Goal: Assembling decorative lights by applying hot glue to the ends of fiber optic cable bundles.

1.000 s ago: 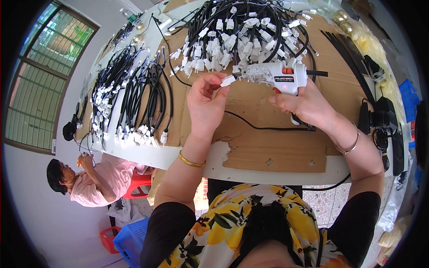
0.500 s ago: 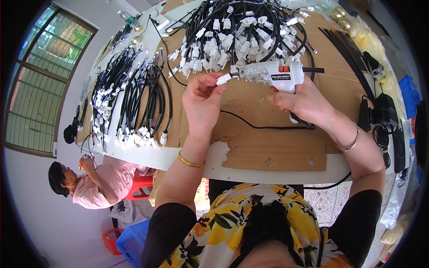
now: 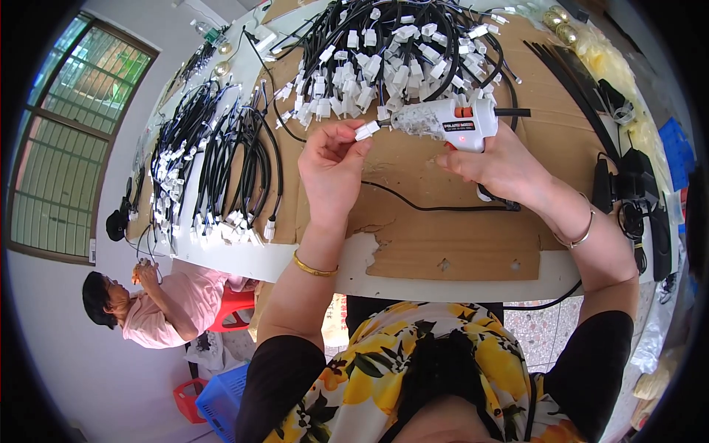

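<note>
Between the fingertips of my left hand [image 3: 330, 173] is a white plastic connector [image 3: 367, 131], pinched near its end. My right hand [image 3: 509, 166] grips a white hot glue gun [image 3: 469, 125] by its handle, with fingers wrapped at the trigger. The gun's nozzle points left and meets the connector's right end, or nearly so; I cannot tell if they touch. A black glue stick [image 3: 515, 113] juts from the gun's back. Just beyond both hands lies a large heap of black cables with white connectors [image 3: 399, 63].
More cable bundles [image 3: 240, 159] lie at the left of the cardboard-covered table [image 3: 458, 255]. A black cord [image 3: 428, 208] crosses the cardboard. Black strips [image 3: 572, 88], a black power adapter [image 3: 636, 177] and yellowish plastic bags [image 3: 613, 63] line the right side. A person in pink [image 3: 173, 314] sits at the far left.
Both hands, the connector and the glue gun keep the same pose against each other. The whole picture has shifted very slightly; nothing was let go or taken up.
</note>
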`<state>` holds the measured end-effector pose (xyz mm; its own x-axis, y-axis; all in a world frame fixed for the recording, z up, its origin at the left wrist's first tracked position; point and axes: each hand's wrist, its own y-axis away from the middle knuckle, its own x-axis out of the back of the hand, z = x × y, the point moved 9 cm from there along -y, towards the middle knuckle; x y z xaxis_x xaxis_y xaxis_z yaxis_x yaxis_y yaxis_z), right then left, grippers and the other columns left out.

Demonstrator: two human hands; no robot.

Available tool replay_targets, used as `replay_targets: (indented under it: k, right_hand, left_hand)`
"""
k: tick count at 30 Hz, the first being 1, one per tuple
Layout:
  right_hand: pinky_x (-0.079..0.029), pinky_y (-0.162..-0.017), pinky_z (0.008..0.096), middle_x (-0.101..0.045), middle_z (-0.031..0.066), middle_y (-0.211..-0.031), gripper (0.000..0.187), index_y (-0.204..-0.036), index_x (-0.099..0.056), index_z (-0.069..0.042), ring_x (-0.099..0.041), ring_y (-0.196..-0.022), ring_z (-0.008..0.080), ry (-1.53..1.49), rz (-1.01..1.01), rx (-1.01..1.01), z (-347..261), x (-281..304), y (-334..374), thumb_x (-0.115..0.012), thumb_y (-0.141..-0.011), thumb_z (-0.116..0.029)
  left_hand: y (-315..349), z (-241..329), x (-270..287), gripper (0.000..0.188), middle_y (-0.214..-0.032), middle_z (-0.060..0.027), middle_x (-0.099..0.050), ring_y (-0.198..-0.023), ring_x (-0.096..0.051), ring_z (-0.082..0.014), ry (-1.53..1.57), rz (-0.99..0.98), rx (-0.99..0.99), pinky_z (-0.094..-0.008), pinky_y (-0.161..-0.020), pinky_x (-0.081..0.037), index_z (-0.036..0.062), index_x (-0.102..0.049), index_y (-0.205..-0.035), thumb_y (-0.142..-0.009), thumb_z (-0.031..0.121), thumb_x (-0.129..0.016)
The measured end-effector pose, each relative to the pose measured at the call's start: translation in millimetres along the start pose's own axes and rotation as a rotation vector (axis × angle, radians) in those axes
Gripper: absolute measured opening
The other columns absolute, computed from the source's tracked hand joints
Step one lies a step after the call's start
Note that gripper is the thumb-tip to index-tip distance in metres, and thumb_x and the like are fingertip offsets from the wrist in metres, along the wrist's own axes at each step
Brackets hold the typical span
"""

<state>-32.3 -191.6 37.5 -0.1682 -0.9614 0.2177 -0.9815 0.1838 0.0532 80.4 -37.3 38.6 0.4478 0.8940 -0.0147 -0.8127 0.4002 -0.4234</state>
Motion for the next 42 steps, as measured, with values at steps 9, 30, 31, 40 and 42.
replay_targets:
  k: [9, 30, 31, 40, 42]
  right_hand:
    - [-0.04, -0.051, 0.0227, -0.051, -0.0007, -0.065, 0.026, -0.098, -0.054, -0.002, -0.042, -0.057, 0.0058, 0.055, -0.015, 0.002, -3, 0, 2, -0.061, -0.075, -0.013]
    - [-0.041, -0.057, 0.0236, -0.052, 0.0006, -0.073, 0.02, -0.087, -0.05, -0.002, -0.049, -0.063, 0.0074, 0.02, -0.006, 0.043, -2, 3, -2, -0.062, -0.072, -0.006]
    - [-0.041, -0.056, 0.0233, -0.052, 0.0002, -0.072, 0.018, -0.086, -0.051, -0.003, -0.048, -0.063, 0.0071, 0.009, 0.004, 0.056, -4, 4, -2, -0.062, -0.072, -0.007]
    - [-0.038, -0.052, 0.0219, -0.05, -0.0013, -0.067, 0.015, -0.081, -0.051, -0.004, -0.045, -0.058, 0.0058, -0.081, -0.017, 0.052, -6, 3, -1, -0.062, -0.073, -0.009]
    - [-0.038, -0.052, 0.0218, -0.05, -0.0014, -0.067, 0.015, -0.081, -0.051, -0.004, -0.044, -0.058, 0.0057, -0.06, -0.025, 0.027, -4, 3, -1, -0.062, -0.073, -0.009]
  left_hand:
    - [0, 2, 1, 0.022, -0.095, -0.0122, -0.058, -0.077, -0.055, -0.0088, 0.028, 0.01, -0.018, -0.0192, -0.067, -0.046, 0.0004, -0.046, -0.083, -0.071, -0.015, -0.057]
    - [1, 9, 0, 0.023, -0.095, -0.0122, -0.058, -0.077, -0.055, -0.0098, -0.04, -0.02, -0.084, -0.0202, -0.067, -0.046, 0.0004, -0.047, -0.083, -0.07, -0.017, -0.056]
    - [1, 10, 0, 0.023, -0.095, -0.0122, -0.058, -0.078, -0.055, -0.0103, -0.063, -0.023, -0.106, -0.0207, -0.068, -0.046, 0.0006, -0.047, -0.082, -0.07, -0.017, -0.056]
    - [1, 16, -2, 0.023, -0.092, -0.0112, -0.059, -0.078, -0.055, -0.0115, -0.178, -0.035, -0.223, -0.0223, -0.07, -0.046, 0.0008, -0.05, -0.082, -0.068, -0.014, -0.06]
    - [1, 16, -3, 0.023, -0.092, -0.0109, -0.059, -0.078, -0.055, -0.0114, -0.18, -0.035, -0.221, -0.0223, -0.07, -0.046, 0.0009, -0.05, -0.082, -0.068, -0.014, -0.06]
